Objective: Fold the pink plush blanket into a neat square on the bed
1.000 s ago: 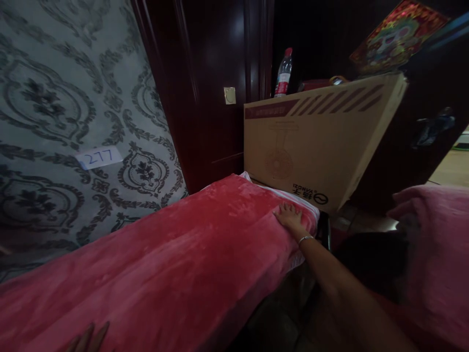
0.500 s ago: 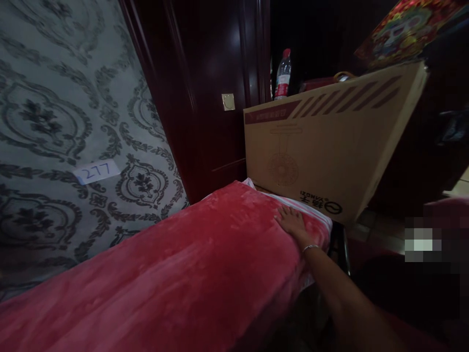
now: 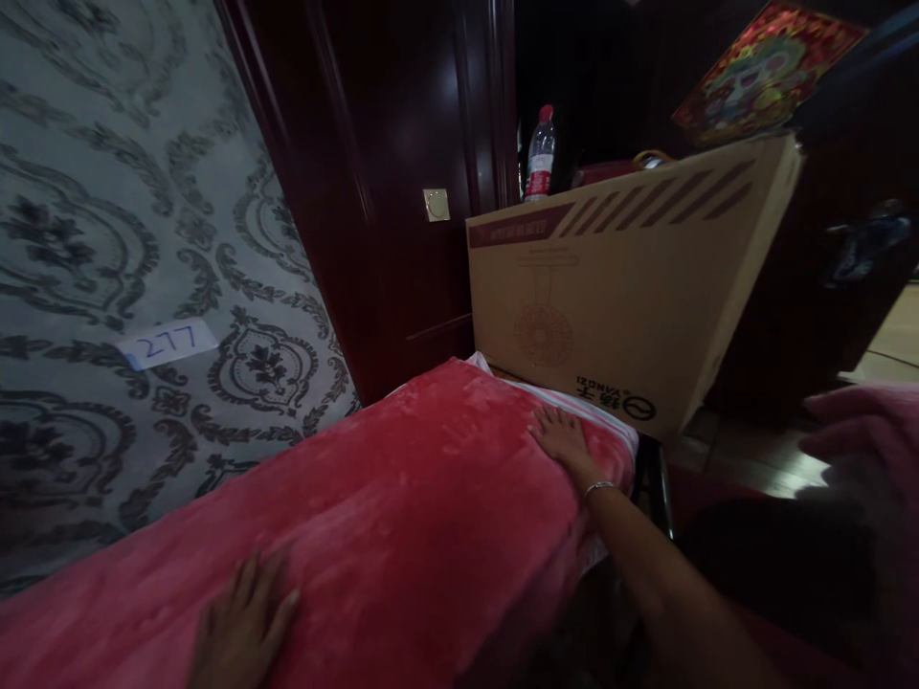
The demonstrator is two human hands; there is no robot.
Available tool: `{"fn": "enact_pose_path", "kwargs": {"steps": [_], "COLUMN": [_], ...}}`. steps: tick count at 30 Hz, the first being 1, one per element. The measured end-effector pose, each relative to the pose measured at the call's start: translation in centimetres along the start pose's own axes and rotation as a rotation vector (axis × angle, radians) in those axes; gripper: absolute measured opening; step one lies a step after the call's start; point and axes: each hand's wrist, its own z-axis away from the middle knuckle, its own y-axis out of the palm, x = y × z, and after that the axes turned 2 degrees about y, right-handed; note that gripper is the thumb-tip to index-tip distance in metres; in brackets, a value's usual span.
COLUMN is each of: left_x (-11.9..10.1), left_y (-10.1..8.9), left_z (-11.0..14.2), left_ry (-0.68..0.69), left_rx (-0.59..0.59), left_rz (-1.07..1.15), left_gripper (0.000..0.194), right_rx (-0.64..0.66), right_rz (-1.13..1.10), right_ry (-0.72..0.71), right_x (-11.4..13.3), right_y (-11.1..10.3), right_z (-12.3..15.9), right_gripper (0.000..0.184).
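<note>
A red plush blanket [image 3: 402, 507] is spread over a long bed-like surface and hangs down its near side. My right hand [image 3: 560, 437] lies flat on it near the far right corner, fingers spread, a thin bracelet [image 3: 598, 487] on the wrist. At the bottom left, my left hand [image 3: 244, 622] is open over the blanket, slightly blurred; whether it presses on the cloth I cannot tell. Past my right hand, a white striped cloth [image 3: 610, 421] shows from under the blanket's end.
A large cardboard box [image 3: 617, 287] stands just beyond the blanket's end, with a red-capped bottle [image 3: 541, 153] behind its top edge. Patterned wallpaper [image 3: 165, 239] bearing a "277" label [image 3: 168, 344] runs along the left. Pink cloth [image 3: 872, 431] hangs at the right edge.
My left hand has come into view at the bottom left, over the blanket. My right hand keeps its place on the blanket while the view shifts slightly right.
</note>
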Motion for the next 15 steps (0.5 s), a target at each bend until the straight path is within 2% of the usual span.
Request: {"fn": "enact_pose_path", "kwargs": {"steps": [3, 5, 8, 12, 13, 15], "left_x": [-2.8, -3.4, -3.0, -1.9, -1.6, -1.1], "left_y": [0.0, 0.2, 0.7, 1.9, 2.2, 2.8], "left_z": [-0.8, -0.7, -0.5, -0.4, -0.5, -0.5], "left_ry": [-0.039, -0.042, -0.033, -0.021, -0.015, -0.016], "left_rx": [0.05, 0.06, 0.07, 0.035, 0.021, -0.005], "left_rz": [-0.157, -0.23, -0.271, -0.261, -0.256, -0.254], "left_gripper": [0.071, 0.069, 0.068, 0.071, 0.072, 0.074], "right_rx": [0.018, 0.027, 0.006, 0.01, 0.025, 0.04], "right_rz": [-0.007, -0.013, -0.027, -0.051, -0.055, -0.057], "right_ry": [0.013, 0.033, 0.002, -0.279, -0.331, -0.346], "right_x": [0.0, 0.5, 3.0, 7.0, 7.4, 6.9], "right_y": [-0.3, -0.6, -0.9, -0.2, 0.1, 0.7], "right_z": [-0.2, -0.6, -1.6, -3.2, -3.7, -4.9], "right_gripper": [0.061, 0.061, 0.062, 0.06, 0.058, 0.058]}}
